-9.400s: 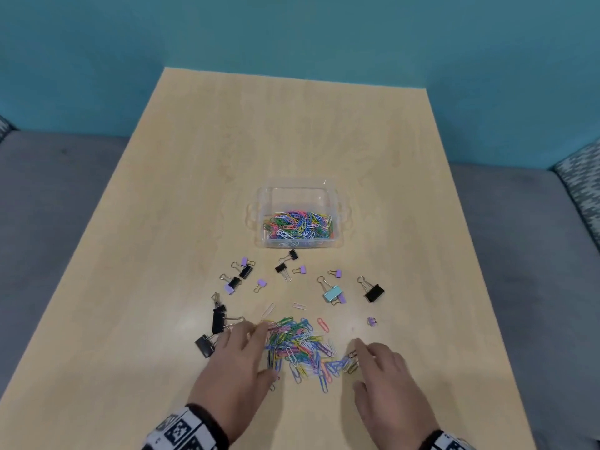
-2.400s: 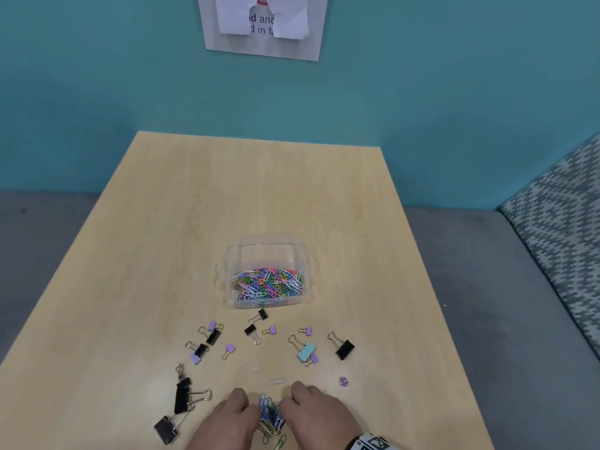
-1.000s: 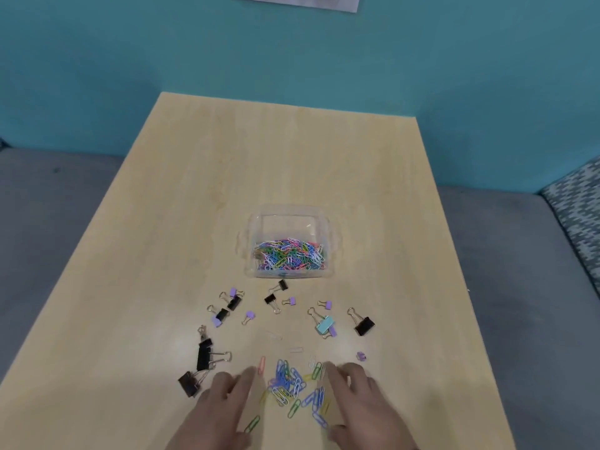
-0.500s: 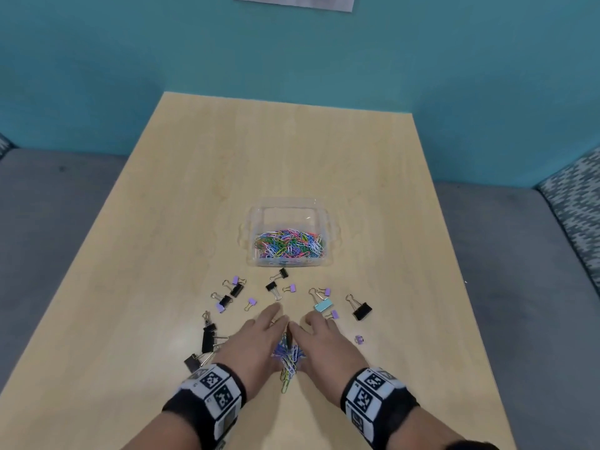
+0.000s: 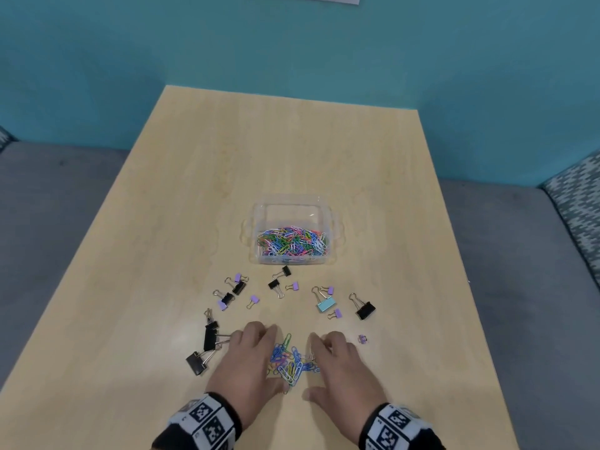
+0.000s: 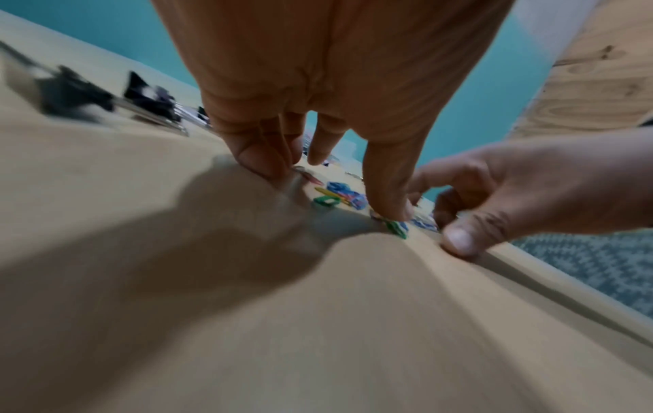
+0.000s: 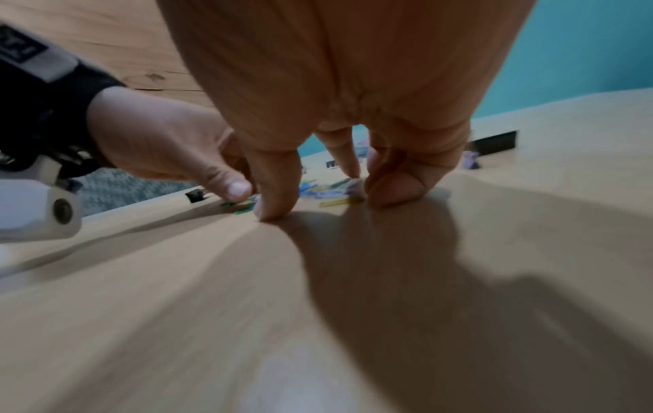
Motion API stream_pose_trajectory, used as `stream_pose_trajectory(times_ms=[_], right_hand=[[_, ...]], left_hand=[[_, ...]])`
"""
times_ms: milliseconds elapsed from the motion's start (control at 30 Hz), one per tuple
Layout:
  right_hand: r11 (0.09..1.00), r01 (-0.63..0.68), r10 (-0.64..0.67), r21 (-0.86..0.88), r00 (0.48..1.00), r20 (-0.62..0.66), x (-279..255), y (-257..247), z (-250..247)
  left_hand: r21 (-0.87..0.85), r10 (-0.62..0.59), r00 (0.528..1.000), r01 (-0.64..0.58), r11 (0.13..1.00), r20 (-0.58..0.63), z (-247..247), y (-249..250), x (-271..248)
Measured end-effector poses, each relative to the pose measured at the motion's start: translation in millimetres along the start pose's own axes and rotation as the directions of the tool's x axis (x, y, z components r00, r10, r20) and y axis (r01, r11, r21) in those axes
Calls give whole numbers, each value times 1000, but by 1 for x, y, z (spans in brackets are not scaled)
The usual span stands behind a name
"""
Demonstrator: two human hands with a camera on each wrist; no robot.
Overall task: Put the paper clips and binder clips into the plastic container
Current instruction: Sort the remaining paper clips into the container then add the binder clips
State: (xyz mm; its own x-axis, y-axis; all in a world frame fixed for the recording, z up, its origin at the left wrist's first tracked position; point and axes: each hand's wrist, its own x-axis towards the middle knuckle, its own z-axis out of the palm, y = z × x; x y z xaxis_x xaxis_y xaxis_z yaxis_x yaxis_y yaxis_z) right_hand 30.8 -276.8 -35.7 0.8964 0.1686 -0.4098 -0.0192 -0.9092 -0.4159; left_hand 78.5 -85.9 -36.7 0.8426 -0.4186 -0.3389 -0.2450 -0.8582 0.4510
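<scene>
A clear plastic container (image 5: 258, 219) sits mid-table, its floor covered with coloured paper clips (image 5: 292, 243). A small loose pile of paper clips (image 5: 290, 362) lies near the front edge between my hands. My left hand (image 5: 250, 355) is on the pile's left and my right hand (image 5: 334, 358) on its right. Both have bent fingers with the tips on the table. In the left wrist view my thumb (image 6: 388, 201) presses by a green clip (image 6: 326, 200). Several binder clips lie between pile and container, among them a light-blue one (image 5: 325, 305) and a black one (image 5: 365, 310).
More black binder clips (image 5: 210, 336) lie just left of my left hand, and a tiny purple clip (image 5: 362, 338) lies right of my right hand. The wooden table (image 5: 292, 151) runs back to a teal wall, with grey floor on both sides.
Half a second ago my hands were pressed together over the pile. They have since parted and drawn back a little, and the clips now show spread between them.
</scene>
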Motion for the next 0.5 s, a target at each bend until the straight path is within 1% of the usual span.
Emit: stream_pose_trajectory(times_ms=[100, 200, 333, 500], right_hand=[[999, 35, -36, -23, 998, -44, 13, -12, 8], [999, 27, -28, -18, 997, -70, 21, -14, 10], [997, 47, -49, -61, 998, -44, 28, -11, 4], [992, 78, -78, -99, 997, 3, 37, -12, -4]], left_hand=[[5, 4, 1000, -4, 1000, 5, 9, 5, 9], [-49, -4, 999, 3, 999, -39, 13, 3, 18], [-62, 5, 998, -9, 998, -63, 15, -2, 24], [-6, 38, 998, -38, 999, -58, 11, -1, 27]])
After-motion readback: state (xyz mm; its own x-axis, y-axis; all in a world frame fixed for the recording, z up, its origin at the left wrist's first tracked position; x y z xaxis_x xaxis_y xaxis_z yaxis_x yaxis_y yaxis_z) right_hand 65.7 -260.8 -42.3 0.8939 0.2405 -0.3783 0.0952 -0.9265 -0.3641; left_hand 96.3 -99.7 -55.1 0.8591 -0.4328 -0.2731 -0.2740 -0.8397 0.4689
